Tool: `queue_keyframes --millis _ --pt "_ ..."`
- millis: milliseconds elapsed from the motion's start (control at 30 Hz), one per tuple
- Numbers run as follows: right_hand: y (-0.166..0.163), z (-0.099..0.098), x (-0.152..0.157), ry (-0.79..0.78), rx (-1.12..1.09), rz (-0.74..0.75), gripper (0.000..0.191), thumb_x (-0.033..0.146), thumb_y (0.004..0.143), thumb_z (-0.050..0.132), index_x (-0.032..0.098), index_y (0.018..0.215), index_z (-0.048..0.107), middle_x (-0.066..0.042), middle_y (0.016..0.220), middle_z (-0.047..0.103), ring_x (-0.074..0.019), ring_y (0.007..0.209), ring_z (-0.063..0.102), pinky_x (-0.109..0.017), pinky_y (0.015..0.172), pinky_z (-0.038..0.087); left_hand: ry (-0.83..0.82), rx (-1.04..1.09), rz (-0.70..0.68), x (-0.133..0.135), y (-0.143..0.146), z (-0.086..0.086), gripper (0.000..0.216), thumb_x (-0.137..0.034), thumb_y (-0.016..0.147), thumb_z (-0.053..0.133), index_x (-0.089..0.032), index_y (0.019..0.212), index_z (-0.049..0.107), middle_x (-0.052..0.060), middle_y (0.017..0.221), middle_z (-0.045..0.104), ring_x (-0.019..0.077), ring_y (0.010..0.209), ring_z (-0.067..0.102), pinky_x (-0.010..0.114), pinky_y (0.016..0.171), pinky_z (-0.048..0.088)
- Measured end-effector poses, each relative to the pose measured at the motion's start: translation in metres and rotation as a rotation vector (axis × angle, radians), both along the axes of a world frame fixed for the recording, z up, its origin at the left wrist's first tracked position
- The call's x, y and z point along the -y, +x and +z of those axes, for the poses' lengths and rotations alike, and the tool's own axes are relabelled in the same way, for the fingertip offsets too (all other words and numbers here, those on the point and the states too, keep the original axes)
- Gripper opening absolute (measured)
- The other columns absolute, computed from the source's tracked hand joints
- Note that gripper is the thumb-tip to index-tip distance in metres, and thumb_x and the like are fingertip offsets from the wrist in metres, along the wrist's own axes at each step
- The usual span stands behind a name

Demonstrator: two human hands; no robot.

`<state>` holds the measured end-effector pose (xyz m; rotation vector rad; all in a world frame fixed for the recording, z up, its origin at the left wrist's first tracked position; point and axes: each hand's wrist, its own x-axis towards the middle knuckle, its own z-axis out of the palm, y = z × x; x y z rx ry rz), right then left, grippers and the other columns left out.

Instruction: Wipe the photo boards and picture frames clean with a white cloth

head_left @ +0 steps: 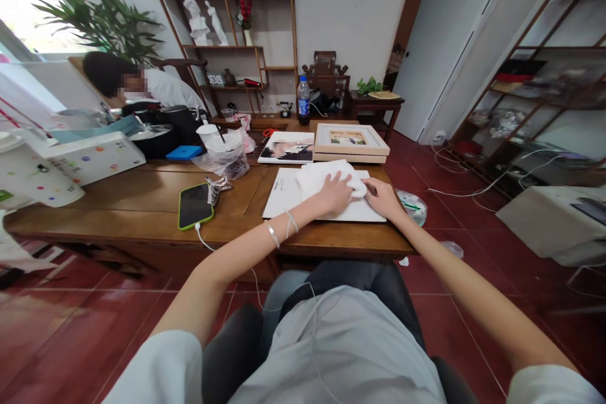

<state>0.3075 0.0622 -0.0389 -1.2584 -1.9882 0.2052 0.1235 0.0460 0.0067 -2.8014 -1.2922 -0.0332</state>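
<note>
White cloth [322,175] lies bunched on the board [283,192], stretched left-right; left hand [337,194] flat on top, right hand [384,199] touching its right end, grip unclear.

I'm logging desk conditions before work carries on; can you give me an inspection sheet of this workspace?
Surface: wooden table, crowded toward the back.
Job's things: white cloth lying on a flat white board.
Clutter: green-cased phone, bagged plastic cup, photo print, stacked picture frames, water bottle.
Hands: left hand flat on the cloth; right hand at its edge, fingers' grip unclear.
Cables: white cable from the phone over the table edge; loose cables on the floor at right.
Surroundings: another person behind the table, shelves, potted plant.
</note>
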Motion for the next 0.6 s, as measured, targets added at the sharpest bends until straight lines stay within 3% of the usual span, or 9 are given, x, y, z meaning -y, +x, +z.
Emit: queue_keyframes --millis 133,300,467,600 --pt "0.003 -0.006 -0.007 -0.030 -0.254 -0.005 0.038 0.013 0.074 0.046 0.019 0.106 0.065 -0.007 0.109 0.070 -0.0223 0.101 0.065 -0.039 0.094 0.048 0.036 0.001 0.048 -0.007 0.017 -0.006 0.039 -0.030 0.096 0.037 -0.016 0.126 0.058 0.014 0.153 0.027 0.0423 0.139 0.021 0.062 0.107 0.023" --pt "0.004 -0.004 -0.009 -0.036 -0.448 -0.020 0.032 0.024 0.080 0.049 0.018 0.106 0.065 -0.008 0.113 0.069 -0.0227 0.105 0.063 -0.040 0.097 0.046 0.159 0.001 -0.152 0.027 0.025 -0.012 0.034 -0.029 0.094 0.041 -0.018 0.116 0.065 0.011 0.151 0.031 0.0407 0.136 0.028 0.060 0.102 0.032" --pt "0.001 0.000 -0.004 -0.058 -0.382 -0.083 0.029 0.028 0.082 0.050 0.018 0.102 0.069 -0.007 0.105 0.072 -0.0230 0.099 0.065 -0.039 0.092 0.049 0.230 -0.032 -0.307 0.083 0.003 -0.006 0.030 -0.028 0.092 0.044 -0.021 0.109 0.068 0.008 0.149 0.037 0.0360 0.135 0.032 0.053 0.102 0.036" --pt "-0.002 0.000 0.000 -0.039 -0.189 -0.091 0.026 0.025 0.083 0.048 0.020 0.095 0.071 -0.006 0.096 0.074 -0.0232 0.091 0.067 -0.039 0.087 0.050 0.206 -0.054 -0.307 0.104 -0.020 0.002 0.029 -0.027 0.092 0.044 -0.020 0.105 0.069 0.008 0.147 0.039 0.0351 0.134 0.035 0.051 0.101 0.039"
